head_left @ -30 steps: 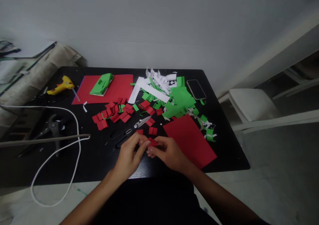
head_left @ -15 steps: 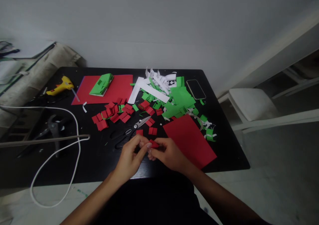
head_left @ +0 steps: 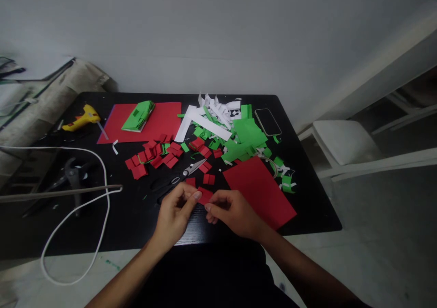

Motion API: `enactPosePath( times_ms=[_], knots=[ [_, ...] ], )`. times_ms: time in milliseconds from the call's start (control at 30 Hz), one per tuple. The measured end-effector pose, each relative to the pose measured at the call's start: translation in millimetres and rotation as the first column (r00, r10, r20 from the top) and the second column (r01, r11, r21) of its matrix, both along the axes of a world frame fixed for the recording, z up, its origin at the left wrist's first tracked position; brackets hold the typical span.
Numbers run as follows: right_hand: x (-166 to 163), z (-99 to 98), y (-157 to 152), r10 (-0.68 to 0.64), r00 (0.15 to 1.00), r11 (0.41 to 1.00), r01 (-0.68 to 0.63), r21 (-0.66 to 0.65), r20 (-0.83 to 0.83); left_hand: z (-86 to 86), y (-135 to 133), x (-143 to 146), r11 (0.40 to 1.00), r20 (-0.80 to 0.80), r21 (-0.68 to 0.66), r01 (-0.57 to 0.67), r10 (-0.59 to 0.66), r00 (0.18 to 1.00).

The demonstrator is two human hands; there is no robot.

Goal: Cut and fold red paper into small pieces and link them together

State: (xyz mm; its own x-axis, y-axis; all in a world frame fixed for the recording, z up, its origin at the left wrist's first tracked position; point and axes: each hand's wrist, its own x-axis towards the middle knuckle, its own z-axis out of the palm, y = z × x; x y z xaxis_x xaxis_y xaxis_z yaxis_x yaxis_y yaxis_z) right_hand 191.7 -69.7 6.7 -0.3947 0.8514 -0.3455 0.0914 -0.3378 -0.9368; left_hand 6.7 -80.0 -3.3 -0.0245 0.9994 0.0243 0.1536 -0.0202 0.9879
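Both my hands meet near the front edge of a black table (head_left: 136, 212). My left hand (head_left: 175, 214) and my right hand (head_left: 232, 212) pinch a small red paper piece (head_left: 205, 195) between their fingertips. Black-handled scissors (head_left: 177, 179) lie just behind my left hand. A red paper sheet (head_left: 261, 190) lies right of my right hand. Several small folded red squares (head_left: 153, 155) are scattered behind the scissors.
Green and white paper scraps (head_left: 235, 135) pile at the back, beside a phone (head_left: 268, 121). A red sheet with a green booklet (head_left: 139, 115), a yellow glue gun (head_left: 82, 118), pliers (head_left: 70, 174) and a white cable (head_left: 85, 208) lie to the left. A white chair (head_left: 344, 142) stands to the right.
The hands have shifted slightly; the red piece now shows flatter and more open between the fingertips, a little farther from me.
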Motion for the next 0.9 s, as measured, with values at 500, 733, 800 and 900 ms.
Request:
enactPosePath(
  times_ms=[500,733,800,900],
  knots=[
    [1,-0.5,-1,-0.022,1.000,0.993,0.019,0.119,0.021,1.4,-3,6,0.990,0.102,-0.048,0.134,-0.129,0.986],
    [2,3.4,-1,-0.034,0.993,0.981,0.011,0.193,0.116,-0.7,2,-1,0.982,-0.016,-0.034,0.185,-0.186,0.982],
    [1,4.3,-1,-0.035,0.990,0.977,0.005,0.211,0.135,-0.7,2,-1,0.983,-0.034,0.002,0.183,-0.183,0.983],
    [-1,5.4,-2,-0.048,0.988,0.974,0.014,0.227,0.146,-0.3,1,-2,0.985,-0.051,0.050,0.166,-0.164,0.985]
  ],
)
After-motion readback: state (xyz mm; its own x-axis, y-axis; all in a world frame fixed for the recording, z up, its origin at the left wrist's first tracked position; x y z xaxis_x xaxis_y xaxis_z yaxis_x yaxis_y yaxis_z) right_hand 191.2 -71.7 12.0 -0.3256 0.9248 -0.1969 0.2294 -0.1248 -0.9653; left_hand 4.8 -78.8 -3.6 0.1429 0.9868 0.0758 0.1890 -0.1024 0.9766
